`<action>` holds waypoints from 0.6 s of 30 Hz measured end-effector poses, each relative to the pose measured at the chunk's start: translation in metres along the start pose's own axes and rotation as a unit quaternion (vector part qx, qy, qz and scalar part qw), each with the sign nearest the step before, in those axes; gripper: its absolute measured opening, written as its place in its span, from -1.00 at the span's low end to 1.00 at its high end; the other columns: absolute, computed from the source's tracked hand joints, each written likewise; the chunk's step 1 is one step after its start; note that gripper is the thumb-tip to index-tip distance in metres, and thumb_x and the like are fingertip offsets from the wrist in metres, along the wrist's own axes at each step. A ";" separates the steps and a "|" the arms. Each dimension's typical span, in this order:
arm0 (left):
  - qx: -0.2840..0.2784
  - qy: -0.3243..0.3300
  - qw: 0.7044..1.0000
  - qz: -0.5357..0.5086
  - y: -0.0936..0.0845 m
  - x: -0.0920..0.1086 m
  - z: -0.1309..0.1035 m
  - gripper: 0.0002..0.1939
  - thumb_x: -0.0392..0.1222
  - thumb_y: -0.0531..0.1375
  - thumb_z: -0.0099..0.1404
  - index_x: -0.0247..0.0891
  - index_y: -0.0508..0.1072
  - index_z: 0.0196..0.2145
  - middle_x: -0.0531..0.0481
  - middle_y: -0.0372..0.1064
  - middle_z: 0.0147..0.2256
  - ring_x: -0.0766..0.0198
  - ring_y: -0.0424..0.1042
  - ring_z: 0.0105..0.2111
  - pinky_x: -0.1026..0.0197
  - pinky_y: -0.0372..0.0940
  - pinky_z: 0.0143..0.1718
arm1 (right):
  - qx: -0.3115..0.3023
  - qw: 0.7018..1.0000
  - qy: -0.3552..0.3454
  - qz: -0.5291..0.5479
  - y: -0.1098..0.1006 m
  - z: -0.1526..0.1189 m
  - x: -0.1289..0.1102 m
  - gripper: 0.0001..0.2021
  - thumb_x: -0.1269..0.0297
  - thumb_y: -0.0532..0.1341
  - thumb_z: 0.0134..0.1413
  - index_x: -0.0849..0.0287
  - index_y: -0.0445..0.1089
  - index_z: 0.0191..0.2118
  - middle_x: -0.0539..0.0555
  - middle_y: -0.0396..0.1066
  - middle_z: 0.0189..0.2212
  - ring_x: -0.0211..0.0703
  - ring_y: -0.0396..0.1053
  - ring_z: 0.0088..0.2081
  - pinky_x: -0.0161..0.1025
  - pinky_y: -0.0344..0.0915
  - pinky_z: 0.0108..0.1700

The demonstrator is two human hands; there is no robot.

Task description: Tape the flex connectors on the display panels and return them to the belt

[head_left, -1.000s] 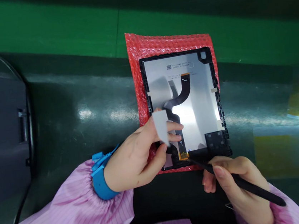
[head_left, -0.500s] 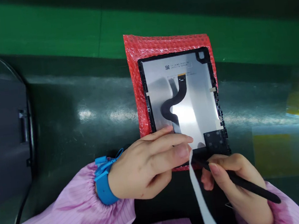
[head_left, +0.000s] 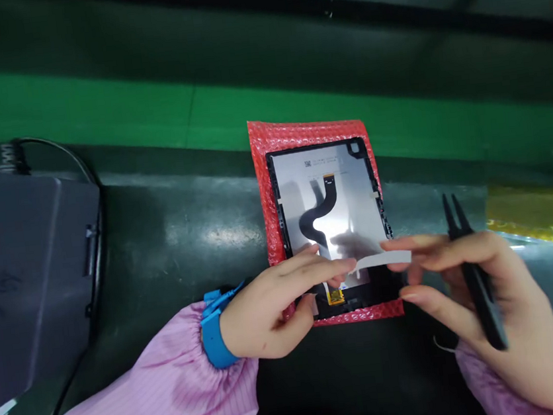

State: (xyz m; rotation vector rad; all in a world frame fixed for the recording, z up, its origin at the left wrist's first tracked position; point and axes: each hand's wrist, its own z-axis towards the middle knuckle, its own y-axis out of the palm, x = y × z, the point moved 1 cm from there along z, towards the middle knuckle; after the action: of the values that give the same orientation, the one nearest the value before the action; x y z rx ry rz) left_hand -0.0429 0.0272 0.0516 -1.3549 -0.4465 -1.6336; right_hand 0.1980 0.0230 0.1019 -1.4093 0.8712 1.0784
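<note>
My left hand (head_left: 278, 307) lies over the lower left of a display panel (head_left: 349, 192), fingers stretched out and thumb apart. A white strip (head_left: 382, 260), probably tape, runs from its index fingertip across to my right fingers. Whether those right fingers grip the strip is unclear. Black tweezers (head_left: 480, 291) rest in my right hand (head_left: 497, 302), tips pointing up and away, while its thumb and fingertips are spread. On the panel's silver back, a black ribbon cable (head_left: 311, 223) curves down toward my left fingers. A gold connector (head_left: 335, 295) shows below them.
Red bubble wrap (head_left: 267, 188) lies under the panel. At left stands a dark grey case (head_left: 25, 283) with a black cable (head_left: 65, 151) around it. Yellowish film (head_left: 546, 210) lies at right on the dark, shiny table (head_left: 182, 218).
My right hand has moved right and opened its fingertips, swinging the tweezers to point upward. The strip went from hanging down to lying sideways. The view has shifted, and the gold connector is now visible.
</note>
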 end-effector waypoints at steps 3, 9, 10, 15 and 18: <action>-0.001 0.026 1.000 0.007 0.000 0.000 -0.001 -0.29 -0.59 0.00 0.21 -0.17 0.27 0.27 -0.10 0.51 -0.02 0.20 0.51 0.01 -0.14 0.23 0.31 | -0.067 0.998 -0.017 0.007 0.009 0.022 -0.018 -0.69 0.27 0.49 0.01 0.00 0.31 -0.30 0.04 0.61 -0.21 0.03 0.60 -0.16 -0.06 0.55 -0.12; 0.102 0.037 0.992 0.063 -0.004 -0.002 -0.006 -0.35 -0.56 -0.02 0.24 -0.22 0.28 0.25 -0.06 0.47 -0.15 0.22 0.46 -0.10 -0.06 0.32 0.20 | -0.010 1.000 -0.021 0.008 0.015 0.044 -0.025 -0.60 0.28 0.44 0.09 0.00 0.11 -0.39 0.00 0.54 -0.40 -0.02 0.55 -0.28 -0.12 0.47 -0.26; 0.131 0.033 0.987 0.086 -0.006 -0.003 -0.007 -0.39 -0.56 -0.03 0.25 -0.21 0.32 0.21 -0.05 0.44 -0.19 0.22 0.45 -0.13 -0.03 0.35 0.14 | -0.013 1.000 -0.016 0.003 0.017 0.048 -0.022 -0.60 0.26 0.43 0.10 0.00 0.11 -0.38 0.01 0.54 -0.38 -0.04 0.54 -0.29 -0.14 0.46 -0.28; 0.189 -0.020 0.960 0.204 -0.016 -0.003 -0.009 -0.59 -0.53 -0.02 0.30 -0.18 0.53 -0.16 -0.01 0.35 -0.28 0.21 0.33 -0.23 0.11 0.26 -0.16 | -0.150 0.988 0.025 -0.034 0.039 0.065 0.002 -0.58 0.07 0.38 0.13 0.05 0.09 -0.40 0.03 0.54 -0.36 -0.13 0.50 -0.34 -0.21 0.40 -0.32; 0.162 -0.046 0.954 0.250 -0.015 -0.005 -0.009 -0.59 -0.52 0.01 0.31 -0.14 0.59 -0.25 0.01 0.31 -0.35 0.21 0.28 -0.27 0.08 0.13 -0.20 | -0.172 0.984 0.030 -0.034 0.051 0.068 0.015 -0.57 0.02 0.36 0.15 0.05 0.07 -0.39 0.06 0.55 -0.34 -0.10 0.51 -0.29 -0.17 0.39 -0.26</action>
State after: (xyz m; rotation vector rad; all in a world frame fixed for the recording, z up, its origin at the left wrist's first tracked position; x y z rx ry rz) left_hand -0.0606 0.0299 0.0485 -1.1769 -0.3670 -1.0352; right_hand 0.1453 0.0851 0.0726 -1.7537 0.6942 1.1779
